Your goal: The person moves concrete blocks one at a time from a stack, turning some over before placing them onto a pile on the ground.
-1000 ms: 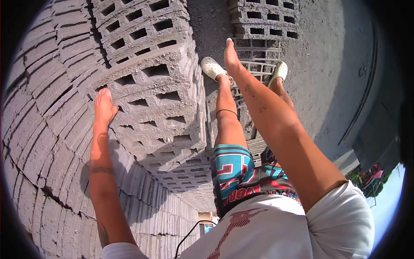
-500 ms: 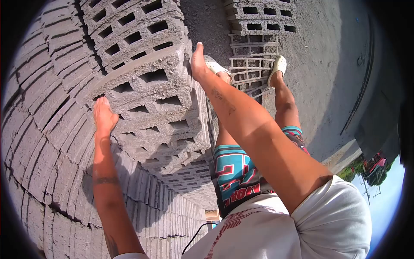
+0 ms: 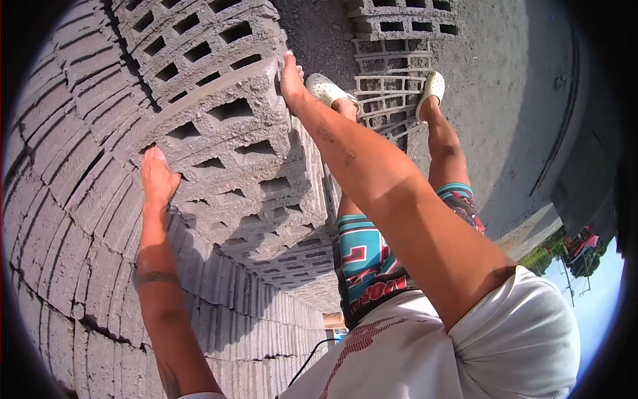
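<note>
A grey hollow concrete block (image 3: 219,141) lies at the near end of the top of a tall stack, its row of holes facing me. My left hand (image 3: 158,174) is at the block's left end, fingertips tucked into a hole and thumb spread against the face. At the opposite end, my right hand (image 3: 291,81) presses along the block's edge, with part of its fingers hidden behind the wrist and palm. More hollow blocks (image 3: 199,50) of the same kind sit directly behind it, and others form the stack (image 3: 282,199) below.
To the left rises a wall of tightly stacked blocks (image 3: 60,246). Beyond my feet, a pile of blocks (image 3: 404,14) stands behind blocks laid on the ground (image 3: 385,100). White clogs (image 3: 329,92) are on my feet. Gravelly ground (image 3: 488,100) stretches to the right.
The view has shifted a little, so the blocks and both hands appear slightly higher and further left. Both hands keep the same places on the block.
</note>
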The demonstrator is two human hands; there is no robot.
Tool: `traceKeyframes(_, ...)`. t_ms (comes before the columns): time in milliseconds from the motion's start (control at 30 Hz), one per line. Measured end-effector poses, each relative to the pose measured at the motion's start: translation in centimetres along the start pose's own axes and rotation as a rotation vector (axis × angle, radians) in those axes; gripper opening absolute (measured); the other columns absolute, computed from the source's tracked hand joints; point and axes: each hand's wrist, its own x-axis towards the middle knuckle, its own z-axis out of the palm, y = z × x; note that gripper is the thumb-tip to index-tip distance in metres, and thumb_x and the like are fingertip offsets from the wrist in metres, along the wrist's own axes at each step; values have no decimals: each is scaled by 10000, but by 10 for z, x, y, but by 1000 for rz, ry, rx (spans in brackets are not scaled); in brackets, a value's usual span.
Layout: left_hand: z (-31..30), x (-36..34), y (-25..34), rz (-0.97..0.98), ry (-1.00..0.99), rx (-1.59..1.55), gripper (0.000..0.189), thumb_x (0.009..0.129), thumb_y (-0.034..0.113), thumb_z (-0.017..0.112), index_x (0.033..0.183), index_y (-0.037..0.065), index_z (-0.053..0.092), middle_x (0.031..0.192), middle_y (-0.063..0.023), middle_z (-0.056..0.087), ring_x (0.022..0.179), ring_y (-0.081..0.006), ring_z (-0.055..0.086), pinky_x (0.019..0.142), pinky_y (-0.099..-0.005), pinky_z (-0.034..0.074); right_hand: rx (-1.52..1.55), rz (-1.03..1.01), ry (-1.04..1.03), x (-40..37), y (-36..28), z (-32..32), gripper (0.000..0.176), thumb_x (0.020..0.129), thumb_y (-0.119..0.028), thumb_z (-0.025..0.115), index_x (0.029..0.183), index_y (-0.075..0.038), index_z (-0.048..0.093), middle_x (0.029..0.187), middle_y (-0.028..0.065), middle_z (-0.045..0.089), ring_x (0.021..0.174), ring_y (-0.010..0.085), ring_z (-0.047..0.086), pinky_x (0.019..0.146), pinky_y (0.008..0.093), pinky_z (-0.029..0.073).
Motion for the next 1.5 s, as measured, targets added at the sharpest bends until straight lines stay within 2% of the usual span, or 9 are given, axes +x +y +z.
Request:
traceKeyframes(333,-1,-2,0,0,-5,20,412,615,64,633,990,-76,536,1037,-270,553,1053,-459,511,968,-494,428,279,13,-114,-12,-46,-90,1014,934,-746,205,1580,-17,-78,1667,196,-79,1552,302,-44,1230,464,15)
traceKeyframes(467,-5,0,3,-38,-82,59,441,617,63,646,1019,-88,547,1075,-276,560,1089,-456,511,1000,-484,421,-88,-58,-55,-13,-29,1,947,963,-678,173,1566,52,166,1646,248,141,1542,350,101,1243,412,61)
traceKeyframes(767,1,-1,-1,-107,-107,99,601,638,49,675,1197,-123,536,1242,-284,559,1233,-441,485,1100,-468,382,359,81,-41,-20,-80,-86,1029,924,-764,203,1584,-23,-70,1668,198,-69,1552,314,-32,1228,467,-8)
traceKeyframes(867,3,-3,-2,-108,-111,96,636,652,55,695,1239,-122,527,1277,-284,551,1250,-435,482,1103,-465,379,-54,-29,85,-38,-50,-24,937,968,-674,146,1556,52,214,1637,240,188,1535,359,137,1239,442,106)
traceKeyframes(1000,-25,8,17,-187,-358,119,757,672,96,787,1332,-118,485,1373,-282,519,1329,-415,451,1141,-435,361,55,-6,-176,-14,-29,-10,943,961,-684,175,1569,37,186,1647,236,156,1544,346,100,1242,440,72)
traceKeyframes(1100,-16,1,-7,-124,-346,209,842,681,140,843,1381,-115,449,1446,-275,474,1386,-389,419,1173,-395,346,214,-76,-305,30,-23,-67,947,965,-691,206,1549,54,247,1624,247,228,1527,336,174,1218,412,152)
traceKeyframes(1267,-67,31,48,-35,-597,477,784,712,241,851,1345,-88,524,1379,-271,557,1300,-355,540,1104,-375,431,-550,-242,12,19,-51,-268,906,993,-652,173,1414,101,449,1454,330,450,1421,434,355,1165,409,274)
traceKeyframes(1333,-129,84,139,-331,-1089,451,618,715,322,842,1170,-59,668,1149,-277,682,1111,-378,661,969,-419,509,-716,-342,150,17,-48,-358,848,989,-640,243,1274,96,554,1244,350,593,1240,479,518,1056,458,385)
traceKeyframes(1500,-186,153,326,-250,-701,-215,512,826,356,737,1114,-65,689,960,-219,730,890,-266,713,811,-376,537,-1082,-187,215,46,-57,-566,753,941,-654,409,1100,22,701,1178,315,649,1162,464,602,1010,490,465)
